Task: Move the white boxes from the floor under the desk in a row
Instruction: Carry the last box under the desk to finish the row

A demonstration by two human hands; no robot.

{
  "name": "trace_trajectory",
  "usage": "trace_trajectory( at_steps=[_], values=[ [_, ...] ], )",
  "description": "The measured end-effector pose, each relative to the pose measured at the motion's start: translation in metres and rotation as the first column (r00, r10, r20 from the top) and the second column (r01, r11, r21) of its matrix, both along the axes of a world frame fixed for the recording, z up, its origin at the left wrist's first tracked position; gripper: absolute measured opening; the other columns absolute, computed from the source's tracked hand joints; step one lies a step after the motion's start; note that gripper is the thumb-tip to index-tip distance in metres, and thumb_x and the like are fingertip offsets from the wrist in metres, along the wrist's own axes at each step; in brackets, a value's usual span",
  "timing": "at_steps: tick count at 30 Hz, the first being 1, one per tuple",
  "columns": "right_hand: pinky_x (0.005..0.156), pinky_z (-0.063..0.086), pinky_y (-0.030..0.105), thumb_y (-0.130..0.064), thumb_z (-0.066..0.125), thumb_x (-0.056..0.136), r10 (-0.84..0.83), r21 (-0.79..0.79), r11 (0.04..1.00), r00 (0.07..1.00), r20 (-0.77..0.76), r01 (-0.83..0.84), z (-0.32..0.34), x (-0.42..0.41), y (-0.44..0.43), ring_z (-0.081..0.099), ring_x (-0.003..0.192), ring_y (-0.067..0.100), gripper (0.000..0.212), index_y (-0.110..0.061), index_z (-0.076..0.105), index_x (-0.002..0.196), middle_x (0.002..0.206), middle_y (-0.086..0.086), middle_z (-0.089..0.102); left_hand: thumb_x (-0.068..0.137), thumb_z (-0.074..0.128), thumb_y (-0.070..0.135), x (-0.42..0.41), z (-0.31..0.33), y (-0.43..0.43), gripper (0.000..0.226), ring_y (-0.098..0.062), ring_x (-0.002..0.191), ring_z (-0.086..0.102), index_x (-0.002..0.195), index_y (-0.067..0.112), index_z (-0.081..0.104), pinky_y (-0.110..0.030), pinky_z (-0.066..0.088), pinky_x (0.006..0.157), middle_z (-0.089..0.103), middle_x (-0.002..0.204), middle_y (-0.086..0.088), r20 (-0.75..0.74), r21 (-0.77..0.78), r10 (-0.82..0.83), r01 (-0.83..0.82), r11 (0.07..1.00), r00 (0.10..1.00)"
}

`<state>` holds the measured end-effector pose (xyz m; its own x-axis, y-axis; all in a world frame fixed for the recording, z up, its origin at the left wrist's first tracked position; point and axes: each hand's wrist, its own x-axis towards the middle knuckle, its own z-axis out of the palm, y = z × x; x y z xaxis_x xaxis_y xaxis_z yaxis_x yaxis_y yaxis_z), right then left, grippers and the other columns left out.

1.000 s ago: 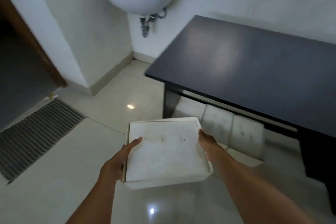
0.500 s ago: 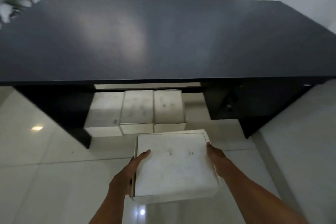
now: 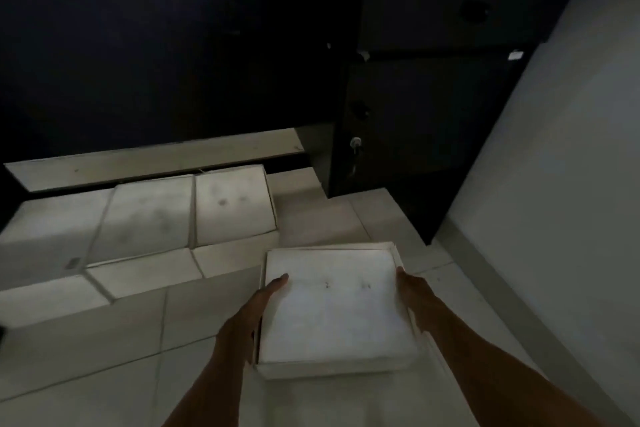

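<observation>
So three white boxes (image 3: pixel 149 218) already sit side by side on the floor (image 3: pixel 104 340) under the dark worktop (image 3: pixel 156 45). The person has a fourth white box (image 3: pixel 332 305) clamped between the left hand (image 3: pixel 256 308) and right hand (image 3: pixel 415 295), one on each side edge. It's low, just right of the row, and looks like it only needs setting down in the open gap.
</observation>
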<state>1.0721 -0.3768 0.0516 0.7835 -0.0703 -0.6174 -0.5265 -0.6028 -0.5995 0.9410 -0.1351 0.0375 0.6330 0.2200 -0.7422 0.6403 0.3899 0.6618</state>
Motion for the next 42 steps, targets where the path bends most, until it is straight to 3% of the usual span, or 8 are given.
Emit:
trace_trajectory(
  at_steps=[6,13,20,25,28,35,39,42],
  values=[
    [0.107,0.041,0.048,-0.044,0.028,0.103,-0.065,0.085,0.995,0.996,0.054,0.06,-0.057,0.026,-0.021,0.049,0.126,0.037,0.062,0.002,0.039,0.143,0.142,0.021,0.047,0.036,0.088,0.064,0.028,-0.045,0.001,0.092,-0.03,0.085,0.071,0.105,0.006,0.073,-0.039,0.051,0.088,0.077,0.087,-0.014,-0.046,-0.035,-0.067,0.065,0.997,0.997],
    [0.1,0.046,0.043,-0.03,0.024,0.105,0.156,-0.056,0.987,0.977,0.145,-0.149,-0.066,0.051,-0.028,0.055,0.115,0.034,0.049,0.0,0.044,0.137,0.122,0.018,0.054,0.052,0.098,0.021,0.039,-0.036,0.012,0.129,-0.053,0.142,0.025,0.154,0.011,0.02,-0.07,0.039,0.103,0.021,0.157,-0.019,-0.346,-0.069,-0.386,0.388,0.919,0.855],
    [0.1,0.041,0.041,-0.019,0.033,0.102,0.274,-0.015,0.958,0.9,0.339,-0.286,-0.084,0.066,-0.039,0.038,0.136,0.036,0.061,-0.035,0.009,0.155,0.156,0.013,0.03,0.077,0.08,0.0,0.054,-0.038,0.024,0.043,-0.047,0.129,0.051,0.11,-0.008,0.054,-0.046,0.06,0.079,0.047,0.116,-0.034,-0.36,-0.152,-0.319,0.283,0.947,0.877],
    [0.066,0.06,0.044,-0.013,0.051,0.093,0.128,0.214,0.958,0.954,0.272,-0.19,-0.087,0.062,-0.066,0.055,0.109,0.038,0.053,-0.026,0.035,0.142,0.126,0.014,0.048,0.073,0.079,-0.012,0.082,-0.037,0.024,0.039,-0.036,0.072,0.066,0.103,-0.009,0.055,-0.047,0.063,0.072,0.053,0.084,-0.02,-0.22,0.187,-0.117,0.159,0.969,0.968],
    [0.065,0.059,0.056,0.002,0.055,0.083,-0.027,0.473,0.881,0.999,0.045,0.003,-0.089,0.047,-0.08,0.059,0.104,0.05,0.05,-0.013,0.041,0.129,0.126,0.025,0.05,0.073,0.079,-0.014,0.095,-0.047,0.016,0.034,-0.037,0.082,0.071,0.102,-0.017,0.061,-0.052,0.059,0.086,0.066,0.066,-0.018,-0.055,0.41,-0.032,0.052,0.911,0.998],
    [0.064,0.059,0.054,0.005,0.052,0.085,-0.198,0.738,0.627,0.967,-0.16,0.25,-0.107,0.006,-0.068,0.063,0.078,0.056,0.037,-0.009,0.049,0.119,0.116,0.03,0.052,0.081,0.067,-0.006,0.115,-0.058,0.004,0.025,-0.025,0.095,0.061,0.101,0.008,0.059,-0.042,0.058,0.09,0.062,0.108,-0.013,0.176,0.482,-0.111,0.013,0.876,0.978],
    [0.059,0.06,0.048,0.006,0.054,0.085,-0.305,0.75,0.569,0.933,-0.189,0.338,-0.115,0.0,-0.044,0.063,0.086,0.062,0.033,-0.014,0.047,0.11,0.12,0.027,0.046,0.085,0.063,-0.005,0.119,-0.061,-0.006,0.05,-0.018,0.095,0.055,0.131,0.014,0.056,-0.03,0.046,0.076,0.054,0.128,-0.007,0.3,0.29,-0.047,-0.045,0.956,0.953],
    [0.063,0.062,0.046,0.002,0.056,0.087,-0.307,0.744,0.584,0.937,-0.17,0.326,-0.114,0.006,-0.022,0.064,0.087,0.062,0.026,-0.013,0.047,0.107,0.123,0.03,0.045,0.088,0.067,0.006,0.128,-0.066,-0.012,0.074,-0.028,0.118,0.056,0.153,0.01,0.032,-0.033,0.049,0.087,0.042,0.15,-0.011,0.254,0.483,-0.185,0.041,0.875,0.949]
  ],
)
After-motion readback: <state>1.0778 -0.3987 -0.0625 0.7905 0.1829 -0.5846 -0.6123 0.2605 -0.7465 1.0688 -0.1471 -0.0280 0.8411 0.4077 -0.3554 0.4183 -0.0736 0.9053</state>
